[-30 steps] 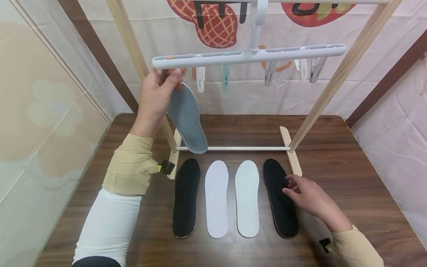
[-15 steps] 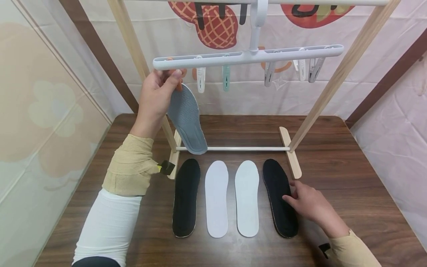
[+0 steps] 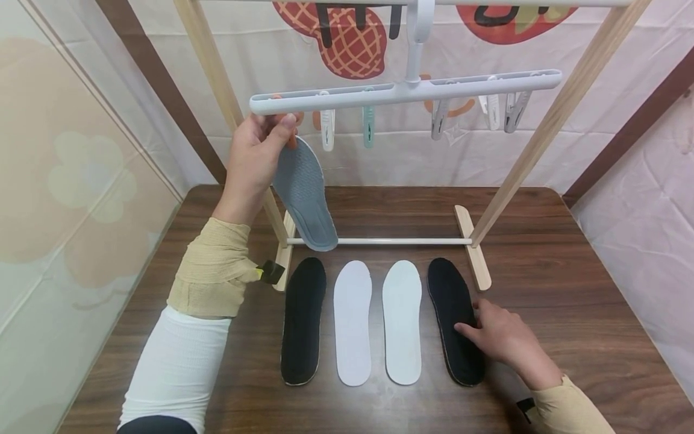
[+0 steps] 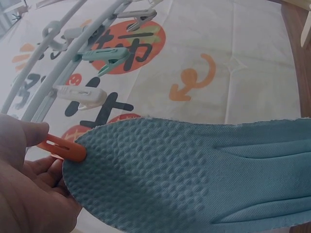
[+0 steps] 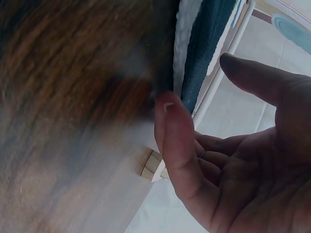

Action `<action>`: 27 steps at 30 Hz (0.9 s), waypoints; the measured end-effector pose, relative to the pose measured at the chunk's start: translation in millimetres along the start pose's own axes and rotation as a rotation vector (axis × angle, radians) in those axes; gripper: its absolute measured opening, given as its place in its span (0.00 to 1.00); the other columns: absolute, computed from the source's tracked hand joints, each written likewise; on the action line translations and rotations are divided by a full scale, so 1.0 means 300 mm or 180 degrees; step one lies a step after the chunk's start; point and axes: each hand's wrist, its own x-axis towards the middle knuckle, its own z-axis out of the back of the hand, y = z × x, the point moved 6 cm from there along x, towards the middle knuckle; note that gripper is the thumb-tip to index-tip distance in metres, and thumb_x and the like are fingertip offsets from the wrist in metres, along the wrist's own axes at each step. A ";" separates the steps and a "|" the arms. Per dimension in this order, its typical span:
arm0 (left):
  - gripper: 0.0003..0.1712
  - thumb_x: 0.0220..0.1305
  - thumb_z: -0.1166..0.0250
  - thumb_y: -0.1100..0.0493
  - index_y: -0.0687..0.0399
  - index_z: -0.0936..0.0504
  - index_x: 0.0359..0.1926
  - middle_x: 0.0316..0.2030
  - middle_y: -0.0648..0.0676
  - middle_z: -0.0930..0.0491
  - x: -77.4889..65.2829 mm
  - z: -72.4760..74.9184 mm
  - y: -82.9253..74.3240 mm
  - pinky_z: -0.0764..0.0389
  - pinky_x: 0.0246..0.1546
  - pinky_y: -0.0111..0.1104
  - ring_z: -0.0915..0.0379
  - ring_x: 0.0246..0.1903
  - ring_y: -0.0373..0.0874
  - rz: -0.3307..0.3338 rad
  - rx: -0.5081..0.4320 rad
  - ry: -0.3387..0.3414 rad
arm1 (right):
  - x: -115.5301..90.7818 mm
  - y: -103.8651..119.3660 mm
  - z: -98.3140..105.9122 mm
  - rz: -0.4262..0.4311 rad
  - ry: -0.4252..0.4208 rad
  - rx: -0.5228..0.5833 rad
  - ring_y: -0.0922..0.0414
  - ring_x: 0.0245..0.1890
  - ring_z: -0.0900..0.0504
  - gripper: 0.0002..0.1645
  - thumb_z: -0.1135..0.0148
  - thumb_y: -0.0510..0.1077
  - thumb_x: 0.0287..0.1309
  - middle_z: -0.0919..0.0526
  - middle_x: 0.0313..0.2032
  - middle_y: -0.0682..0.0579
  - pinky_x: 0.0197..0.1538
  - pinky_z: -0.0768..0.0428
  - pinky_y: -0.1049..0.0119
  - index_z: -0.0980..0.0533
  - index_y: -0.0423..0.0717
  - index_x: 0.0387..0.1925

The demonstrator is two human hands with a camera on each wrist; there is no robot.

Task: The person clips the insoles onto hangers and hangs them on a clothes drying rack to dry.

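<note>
My left hand [image 3: 252, 154] pinches an orange clothespin [image 4: 63, 148] at the left end of the pale hanger bar [image 3: 347, 98]. A blue-grey insole [image 4: 180, 170] with a dimpled surface hangs from that clothespin by one end, tilted. My right hand [image 3: 504, 334] is at the right edge of a black insole [image 3: 452, 313] lying on the table. Its thumb is over the insole. In the right wrist view one fingertip [image 5: 170, 109] is at the insole's edge, with the thumb apart from it. A white insole [image 3: 352, 322], a pale mint insole [image 3: 402, 322] and another black insole [image 3: 303, 322] lie alongside.
White clothespins [image 3: 328, 129], a teal one [image 3: 368, 126] and grey ones [image 3: 440, 119] hang along the bar. The wooden rack's legs [image 3: 473, 247] and white lower rod [image 3: 401, 242] stand behind the insoles. Printed cloth [image 3: 379, 157] hangs behind the table.
My right hand has lowered slightly toward the front, its fingers moving to the right edge of the black insole. The left hand and the hanging insole have hardly moved.
</note>
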 end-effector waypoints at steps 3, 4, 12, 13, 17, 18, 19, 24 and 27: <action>0.14 0.71 0.36 0.62 0.57 0.22 0.55 0.40 0.51 0.18 0.001 0.002 0.003 0.31 0.47 0.30 0.28 0.34 0.42 0.0008 -0.0007 -0.0009 | 0.002 0.001 -0.005 -0.0032 -0.0005 -0.0008 0.39 0.39 0.16 0.39 0.33 0.62 0.61 0.16 0.33 0.47 0.40 0.22 0.44 0.28 0.32 0.57; 0.14 0.71 0.36 0.62 0.57 0.22 0.55 0.39 0.51 0.18 0.003 0.003 0.005 0.32 0.46 0.30 0.29 0.33 0.42 0.0006 -0.0017 -0.0014 | 0.003 0.001 -0.007 -0.0043 -0.0009 -0.0017 0.38 0.39 0.16 0.39 0.33 0.62 0.61 0.17 0.33 0.46 0.39 0.22 0.44 0.28 0.33 0.55; 0.14 0.72 0.37 0.63 0.57 0.25 0.56 0.37 0.48 0.18 0.011 0.006 0.010 0.32 0.45 0.31 0.30 0.31 0.41 -0.0211 0.0120 0.0045 | 0.019 -0.006 -0.020 -0.0173 0.0048 -0.0087 0.33 0.41 0.18 0.40 0.32 0.65 0.58 0.17 0.42 0.32 0.39 0.22 0.43 0.28 0.33 0.52; 0.14 0.71 0.37 0.63 0.56 0.25 0.56 0.37 0.48 0.18 0.010 0.005 0.010 0.32 0.44 0.31 0.30 0.31 0.41 -0.0216 0.0115 0.0046 | 0.020 -0.007 -0.021 -0.0186 0.0058 -0.0095 0.33 0.41 0.18 0.40 0.32 0.65 0.58 0.17 0.42 0.32 0.39 0.22 0.43 0.28 0.33 0.52; 0.13 0.72 0.38 0.63 0.57 0.24 0.55 0.37 0.48 0.18 0.009 0.002 0.008 0.32 0.44 0.31 0.29 0.31 0.41 -0.0164 0.0078 0.0042 | 0.027 -0.012 -0.021 -0.0249 0.0111 -0.0091 0.36 0.40 0.17 0.39 0.31 0.66 0.57 0.17 0.40 0.35 0.38 0.22 0.45 0.28 0.34 0.48; 0.13 0.72 0.38 0.64 0.57 0.24 0.55 0.37 0.47 0.19 0.009 0.001 0.007 0.32 0.45 0.31 0.29 0.31 0.41 -0.0137 0.0056 0.0041 | 0.028 -0.013 -0.021 -0.0261 0.0114 -0.0080 0.36 0.40 0.17 0.39 0.31 0.66 0.57 0.17 0.39 0.36 0.38 0.22 0.45 0.28 0.34 0.47; 0.13 0.71 0.38 0.64 0.57 0.24 0.54 0.37 0.48 0.19 0.008 0.000 0.007 0.33 0.45 0.31 0.29 0.31 0.41 -0.0110 0.0027 0.0041 | 0.028 -0.014 -0.020 -0.0270 0.0117 -0.0064 0.38 0.39 0.18 0.38 0.31 0.66 0.57 0.17 0.38 0.38 0.38 0.22 0.46 0.28 0.35 0.46; 0.12 0.71 0.37 0.64 0.57 0.22 0.53 0.37 0.49 0.19 0.005 0.002 0.004 0.33 0.44 0.30 0.29 0.32 0.41 -0.0024 -0.0038 0.0007 | 0.027 -0.015 -0.023 -0.0274 0.0090 0.0036 0.41 0.35 0.19 0.37 0.30 0.64 0.56 0.20 0.32 0.44 0.36 0.24 0.48 0.32 0.37 0.43; 0.13 0.70 0.36 0.64 0.57 0.22 0.54 0.37 0.49 0.18 0.003 0.002 0.007 0.33 0.44 0.30 0.29 0.32 0.41 -0.0004 -0.0022 -0.0009 | 0.025 -0.016 -0.027 -0.0297 0.0106 0.0099 0.42 0.34 0.19 0.38 0.30 0.64 0.56 0.21 0.31 0.45 0.36 0.24 0.49 0.33 0.36 0.44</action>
